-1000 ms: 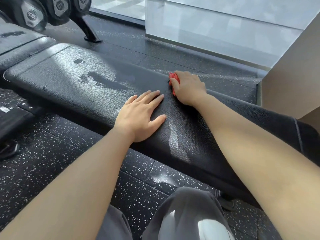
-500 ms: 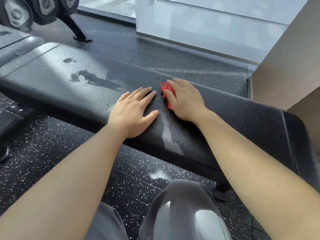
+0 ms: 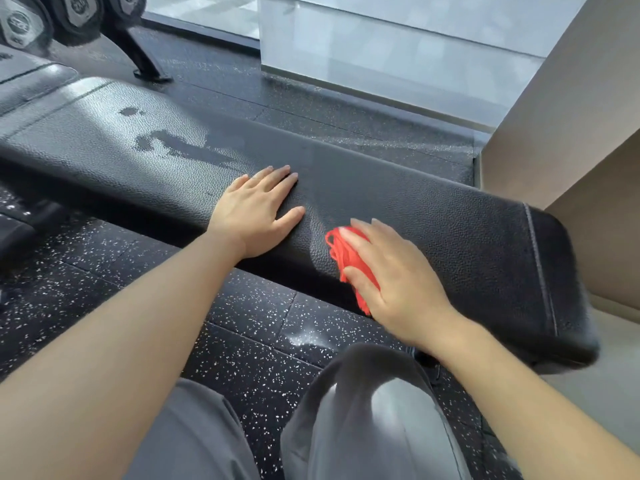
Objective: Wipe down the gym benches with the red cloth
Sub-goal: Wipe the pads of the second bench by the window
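A long black padded gym bench (image 3: 433,216) runs from upper left to right across the view. My left hand (image 3: 256,213) rests flat on its near side, fingers straight and together. To its right, my right hand (image 3: 398,275) presses a bunched red cloth (image 3: 346,251) onto the padding at the bench's front edge, with fingers and thumb laid over the cloth. Most of the cloth is hidden under the palm. Dark wet patches (image 3: 180,147) show on the bench top further left.
A second black pad (image 3: 31,77) adjoins the bench at far left. Dumbbells (image 3: 20,22) on a rack with a slanted leg (image 3: 142,57) stand behind. A glass wall (image 3: 381,46) and beige wall (image 3: 571,116) close off the back and right. My grey-trousered knee (image 3: 374,410) sits over speckled rubber flooring.
My right hand has slid the red cloth from the bench's far edge across the top to the near front edge. My left hand has stayed flat in place.
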`<state>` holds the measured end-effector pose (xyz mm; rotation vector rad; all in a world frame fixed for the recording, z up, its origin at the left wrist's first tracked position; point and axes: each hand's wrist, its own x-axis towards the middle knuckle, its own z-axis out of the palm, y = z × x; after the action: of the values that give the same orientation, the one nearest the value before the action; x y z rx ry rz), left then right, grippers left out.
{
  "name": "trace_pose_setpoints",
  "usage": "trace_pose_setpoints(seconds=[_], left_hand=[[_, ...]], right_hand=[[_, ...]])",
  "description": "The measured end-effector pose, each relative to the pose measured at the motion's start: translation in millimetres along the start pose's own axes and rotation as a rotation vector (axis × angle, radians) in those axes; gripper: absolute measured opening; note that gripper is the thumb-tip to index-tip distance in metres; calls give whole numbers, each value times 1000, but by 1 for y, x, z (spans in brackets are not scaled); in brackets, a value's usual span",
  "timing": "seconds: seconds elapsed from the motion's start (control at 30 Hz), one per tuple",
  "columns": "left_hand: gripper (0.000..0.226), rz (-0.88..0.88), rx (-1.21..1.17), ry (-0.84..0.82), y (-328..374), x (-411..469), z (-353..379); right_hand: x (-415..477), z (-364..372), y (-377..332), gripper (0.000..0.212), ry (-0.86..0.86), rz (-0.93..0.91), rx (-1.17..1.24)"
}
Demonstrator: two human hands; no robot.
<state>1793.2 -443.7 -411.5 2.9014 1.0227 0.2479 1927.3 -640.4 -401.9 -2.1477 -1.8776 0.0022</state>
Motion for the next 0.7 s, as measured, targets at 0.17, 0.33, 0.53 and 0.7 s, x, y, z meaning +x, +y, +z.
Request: trace_pose_setpoints(seconds=[0.17, 0.33, 0.53, 0.7], left_hand=[[70, -12, 8, -5, 0, 0, -1], [77, -14, 2, -6, 0, 1, 1], [83, -21, 2, 31, 0, 2, 2], [73, -33, -8, 34, 1, 5, -3]], right_hand=[[-38, 23, -12, 49, 181, 88, -206], [-6, 24, -26, 48, 202, 227, -166], [79, 21, -12, 49, 25, 156, 11], [107, 21, -1, 48, -45, 96, 42]])
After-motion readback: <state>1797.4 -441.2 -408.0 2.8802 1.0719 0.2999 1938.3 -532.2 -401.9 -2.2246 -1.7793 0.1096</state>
